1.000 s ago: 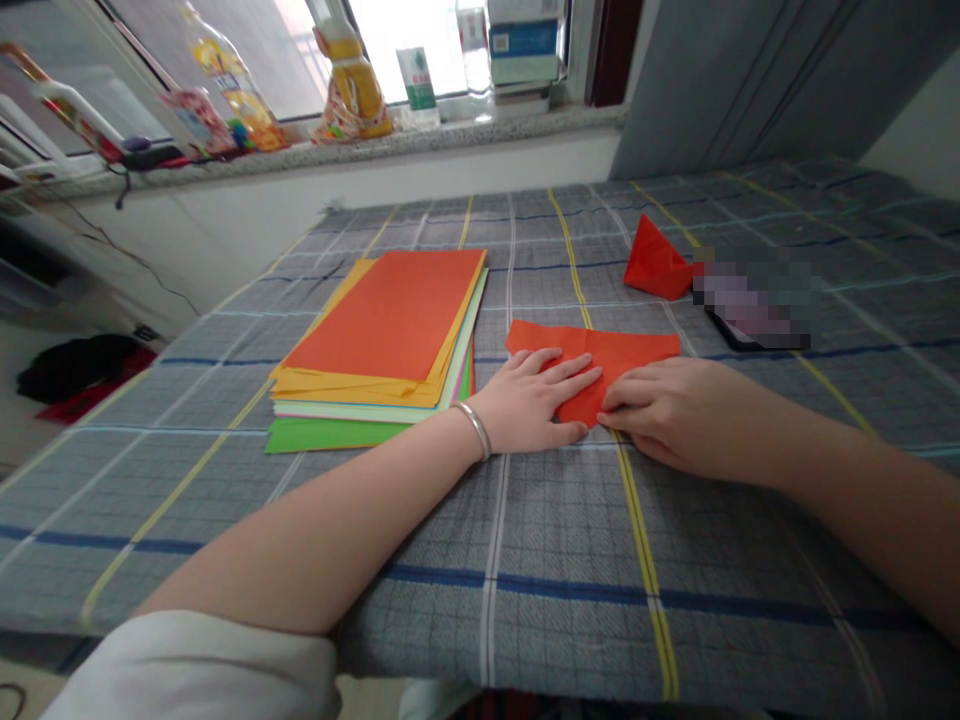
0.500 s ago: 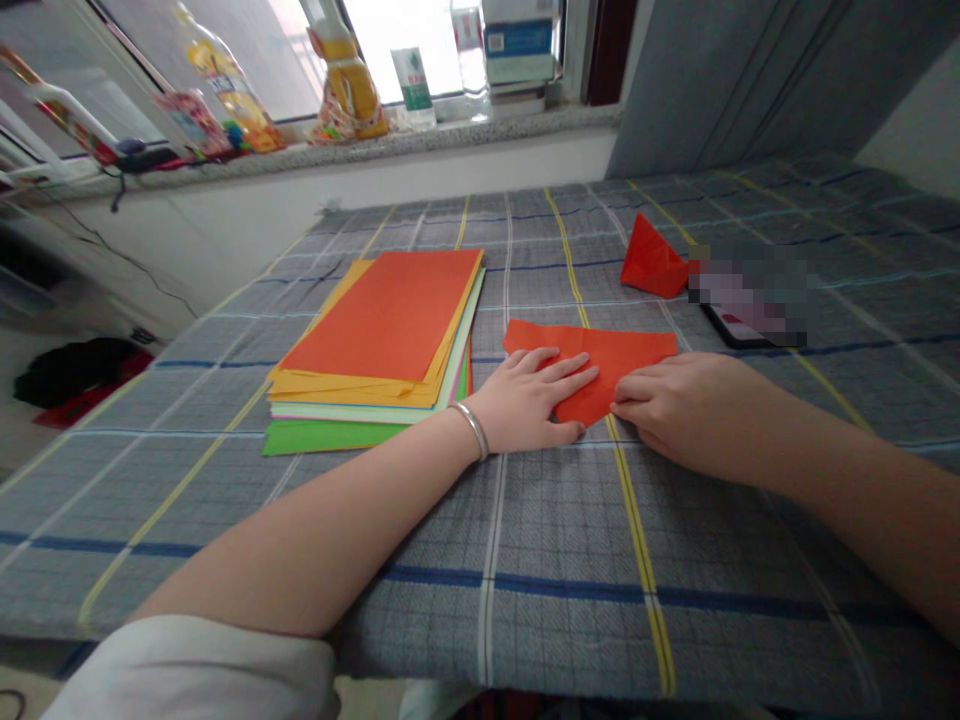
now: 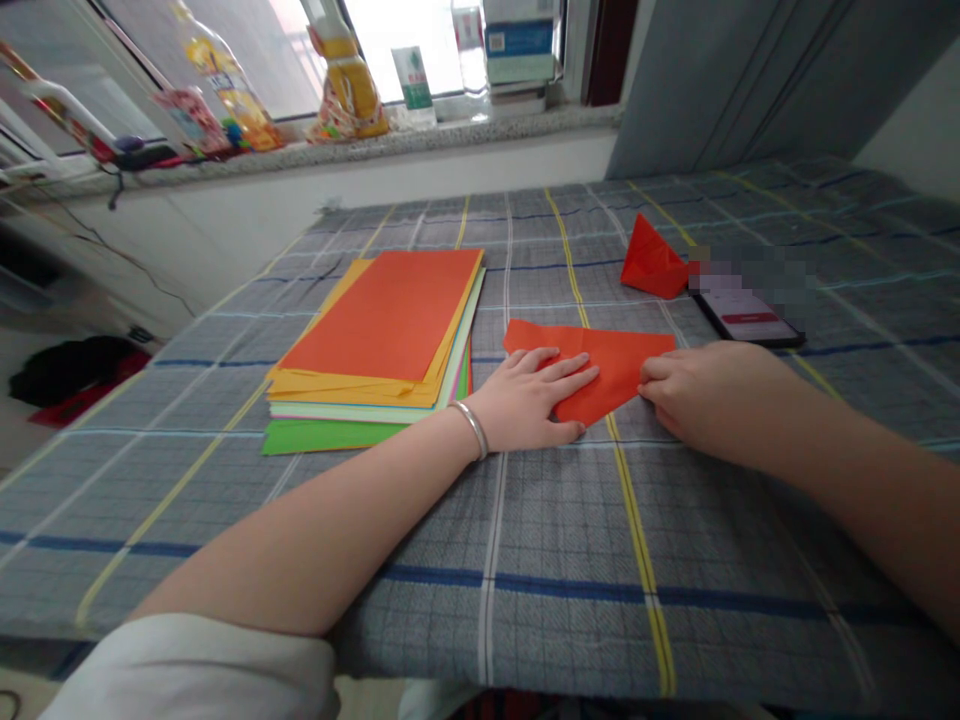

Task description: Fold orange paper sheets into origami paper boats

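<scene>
A folded sheet of orange-red paper (image 3: 615,365) lies flat on the checked cloth, its lower right edge slanting down to a point near the middle. Across its left part my left hand (image 3: 529,398) is spread, fingers stretched out and pressing it down. My right hand (image 3: 697,400) is closed at the right part of the slanting edge, thumb and fingers pinched together on the paper there. Whatever lies under the fingertips is hidden. Just beyond, a folded red paper shape (image 3: 651,265) stands beside a phone (image 3: 750,315).
To the left is a stack of coloured paper (image 3: 382,320), orange on top, with yellow, white and green below. The grey checked tablecloth (image 3: 375,620) covers the table. Bottles and boxes line the window sill (image 3: 420,135) behind, and a grey curtain (image 3: 720,90) hangs at the right.
My right hand has slid right and slightly away along the paper's slanting edge, uncovering more of it. My left hand and the paper have stayed in place.
</scene>
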Tool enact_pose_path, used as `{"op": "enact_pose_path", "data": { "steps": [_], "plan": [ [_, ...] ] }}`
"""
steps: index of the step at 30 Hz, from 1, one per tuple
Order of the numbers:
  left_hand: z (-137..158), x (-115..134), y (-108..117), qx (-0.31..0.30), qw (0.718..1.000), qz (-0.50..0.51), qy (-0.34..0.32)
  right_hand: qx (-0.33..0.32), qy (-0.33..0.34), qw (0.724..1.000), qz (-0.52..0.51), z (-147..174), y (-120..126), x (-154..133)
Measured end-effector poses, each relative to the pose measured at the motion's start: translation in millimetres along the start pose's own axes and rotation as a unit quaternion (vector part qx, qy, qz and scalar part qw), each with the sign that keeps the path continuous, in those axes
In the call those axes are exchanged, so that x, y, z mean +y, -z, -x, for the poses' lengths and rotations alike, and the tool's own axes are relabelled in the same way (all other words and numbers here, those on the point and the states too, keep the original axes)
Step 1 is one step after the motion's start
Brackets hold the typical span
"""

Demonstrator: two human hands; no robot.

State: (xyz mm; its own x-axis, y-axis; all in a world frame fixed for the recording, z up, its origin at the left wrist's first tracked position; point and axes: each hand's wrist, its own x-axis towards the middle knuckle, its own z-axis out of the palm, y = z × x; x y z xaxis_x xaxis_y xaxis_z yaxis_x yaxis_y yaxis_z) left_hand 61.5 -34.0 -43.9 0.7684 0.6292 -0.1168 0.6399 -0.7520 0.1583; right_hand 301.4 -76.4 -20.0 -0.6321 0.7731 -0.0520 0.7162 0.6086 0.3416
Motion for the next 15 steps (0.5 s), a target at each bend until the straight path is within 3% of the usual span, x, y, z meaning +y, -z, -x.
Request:
{"op": "enact_pose_path", "data": {
  "steps": [5,11,15],
  "plan": [
    [0.0,0.2,-0.5,0.006,1.000,0.001,0.000,0.043,-0.050,0.998,0.004,1.0,-9.0,6.8],
    [-0.2,-0.4,-0.7,0.008,1.000,0.001,-0.002,-0.018,-0.101,0.995,0.005,1.5,-9.0,11.0],
    [0.3,0.4,0.9,0.002,1.000,0.006,0.001,-0.007,-0.117,0.993,-0.005,4.1,-11.7,15.2]
  ]
}}
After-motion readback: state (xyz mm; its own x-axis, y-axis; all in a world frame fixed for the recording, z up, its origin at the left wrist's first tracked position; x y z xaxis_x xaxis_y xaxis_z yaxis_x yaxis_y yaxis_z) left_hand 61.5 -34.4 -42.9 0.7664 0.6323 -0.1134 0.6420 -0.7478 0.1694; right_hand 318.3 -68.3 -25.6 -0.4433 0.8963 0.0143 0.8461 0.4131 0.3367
